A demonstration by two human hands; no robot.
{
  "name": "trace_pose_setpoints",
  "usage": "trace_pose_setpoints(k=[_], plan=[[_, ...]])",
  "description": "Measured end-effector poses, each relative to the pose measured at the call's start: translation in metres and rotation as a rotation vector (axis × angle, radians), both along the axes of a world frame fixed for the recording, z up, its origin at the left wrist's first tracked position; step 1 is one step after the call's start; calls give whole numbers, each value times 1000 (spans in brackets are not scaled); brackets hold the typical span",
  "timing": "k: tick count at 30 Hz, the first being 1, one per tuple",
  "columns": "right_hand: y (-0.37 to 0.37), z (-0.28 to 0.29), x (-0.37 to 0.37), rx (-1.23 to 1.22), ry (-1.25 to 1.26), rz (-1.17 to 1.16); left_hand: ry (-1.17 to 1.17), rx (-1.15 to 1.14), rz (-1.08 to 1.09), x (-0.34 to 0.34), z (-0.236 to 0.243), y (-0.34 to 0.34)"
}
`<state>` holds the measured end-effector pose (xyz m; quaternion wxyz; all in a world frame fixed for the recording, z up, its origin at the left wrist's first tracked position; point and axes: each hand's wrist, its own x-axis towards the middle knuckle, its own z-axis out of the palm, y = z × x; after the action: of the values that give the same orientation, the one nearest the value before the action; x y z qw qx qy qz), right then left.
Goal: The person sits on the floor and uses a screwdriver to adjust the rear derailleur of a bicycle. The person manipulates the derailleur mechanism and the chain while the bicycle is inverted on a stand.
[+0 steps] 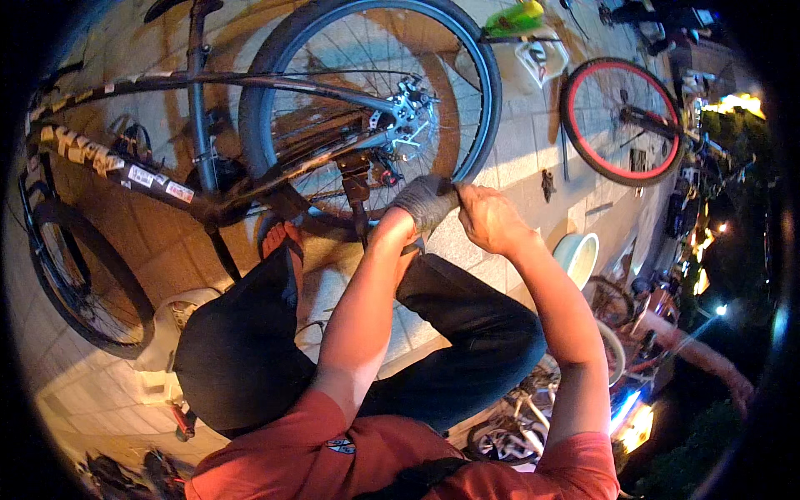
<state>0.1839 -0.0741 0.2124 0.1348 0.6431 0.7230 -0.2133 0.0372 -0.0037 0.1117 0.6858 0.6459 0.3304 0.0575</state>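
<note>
My left hand, in a dark grey glove, is closed around the near edge of the tyre on a bicycle's large wheel. Right beside it, my bare right hand has its fingers curled in a grip at the same stretch of tyre; its fingertips are partly hidden. The wheel sits in the dark bicycle frame, which reaches off to the left. A metal hub with a disc brake shows at its middle. Between the wheel and my knees, my left forearm covers part of the lower rim.
The bicycle's other wheel lies at the left. A red-rimmed wheel rests on the paving at right, near a pale basin and a plastic bag. Another person's arm reaches in from the far right. More bicycles stand there.
</note>
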Motion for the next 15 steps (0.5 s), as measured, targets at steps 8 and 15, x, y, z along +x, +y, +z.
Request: trace_pose_setpoints(k=[8,15], plan=[[-39,-47,-17,-80,345,-616,184,284,-185,-23,-16,3],[-40,-47,-12,78,429,-648,525,460,-326,-38,-2,83]])
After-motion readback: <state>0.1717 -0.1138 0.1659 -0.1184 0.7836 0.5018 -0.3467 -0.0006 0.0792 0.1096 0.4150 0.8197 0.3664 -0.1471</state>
